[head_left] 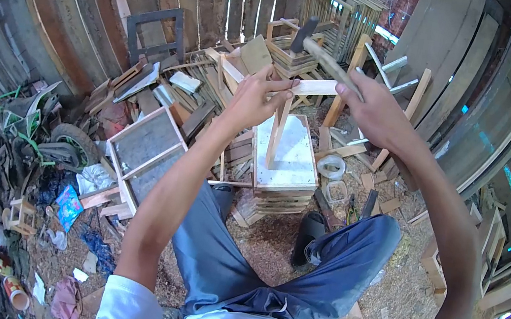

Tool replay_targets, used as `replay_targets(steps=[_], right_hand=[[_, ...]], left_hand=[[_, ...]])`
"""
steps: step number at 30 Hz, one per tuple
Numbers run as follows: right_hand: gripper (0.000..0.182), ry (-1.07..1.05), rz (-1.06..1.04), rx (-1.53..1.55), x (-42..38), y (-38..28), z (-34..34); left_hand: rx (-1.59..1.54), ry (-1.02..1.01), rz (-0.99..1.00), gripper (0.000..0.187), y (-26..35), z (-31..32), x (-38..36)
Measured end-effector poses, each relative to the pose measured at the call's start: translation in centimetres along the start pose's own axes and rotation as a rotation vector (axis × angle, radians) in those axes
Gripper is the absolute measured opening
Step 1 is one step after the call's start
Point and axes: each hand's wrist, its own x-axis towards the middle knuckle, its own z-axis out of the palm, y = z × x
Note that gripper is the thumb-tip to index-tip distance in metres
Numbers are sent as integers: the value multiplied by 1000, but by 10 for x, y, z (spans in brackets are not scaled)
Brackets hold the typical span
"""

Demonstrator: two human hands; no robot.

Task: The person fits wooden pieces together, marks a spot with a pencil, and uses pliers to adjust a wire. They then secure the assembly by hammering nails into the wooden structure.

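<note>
My right hand (377,110) is wrapped round the wooden handle of a hammer (331,62), whose dark head is raised up and to the left, above the work. Beneath it a pale wooden strip (317,88) runs across between my hands, joined in this view to an upright strip (276,137) that comes down onto a white-topped wooden stand (293,155). My left hand (256,98) pinches the left end of the pale strip, its index finger and thumb at the corner where the strips meet. Whether a nail is in that pinch I cannot tell.
A clear plastic tub (331,167) and pliers (352,209) lie right of the stand. Left of my legs leans a framed panel (149,149). Wood scraps, stacked frames (292,52) and a small motorbike (40,129) crowd the back and left. Plank walls surround the sawdust-covered floor.
</note>
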Motion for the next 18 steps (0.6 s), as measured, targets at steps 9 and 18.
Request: replay_targets(steps=[9, 18], right_hand=[[29, -20, 26, 42, -1, 5, 4], [32, -87, 38, -9, -6, 1, 3]], left_hand=[[-16, 8, 7, 30, -1, 0, 2], [-22, 33, 51, 30, -1, -1, 3]])
